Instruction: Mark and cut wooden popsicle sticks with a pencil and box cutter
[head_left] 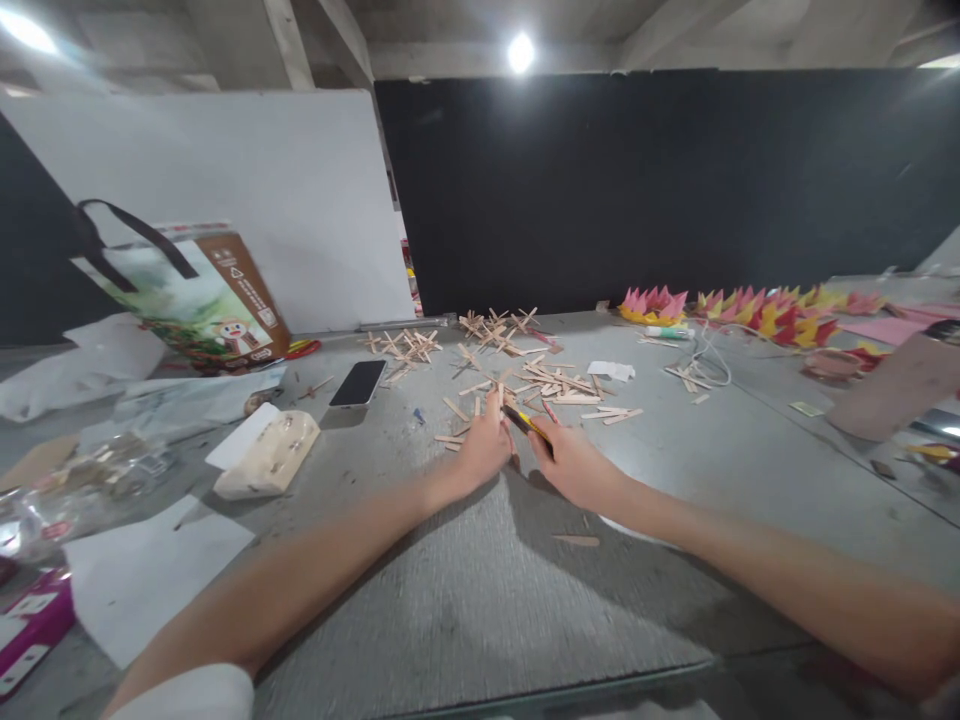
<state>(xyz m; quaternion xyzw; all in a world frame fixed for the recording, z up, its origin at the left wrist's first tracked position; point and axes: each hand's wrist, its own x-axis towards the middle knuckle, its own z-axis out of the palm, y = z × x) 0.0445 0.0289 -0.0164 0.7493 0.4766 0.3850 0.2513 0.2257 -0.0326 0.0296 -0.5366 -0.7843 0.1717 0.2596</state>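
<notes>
Crossed clusters stood ready while one wooden stick was under the cutter

We had one wooden stick (500, 396) in work, upright near the middle of the tabletop (465, 600), pinched in the left hand (484, 445). Our right hand (574, 465) was closed around a yellow-and-black cutter (525, 422), its tip angled toward the stick; blur kept us from telling whether the blade touched it.

Toward the back, a left cluster (409, 346) and a rear cluster (496, 328) lay with their sticks crossed over one another, and we judged these the finished part, though we could not tell whether the pieces were joined or merely heaped. Just beyond the hands, a loose pile (559, 382) lay flat and uncrossed, which we took as the share left to do. A tapered sliver (577, 540) near the right forearm looked like an offcut. We reckoned the work was well under way, but not complete.
</notes>
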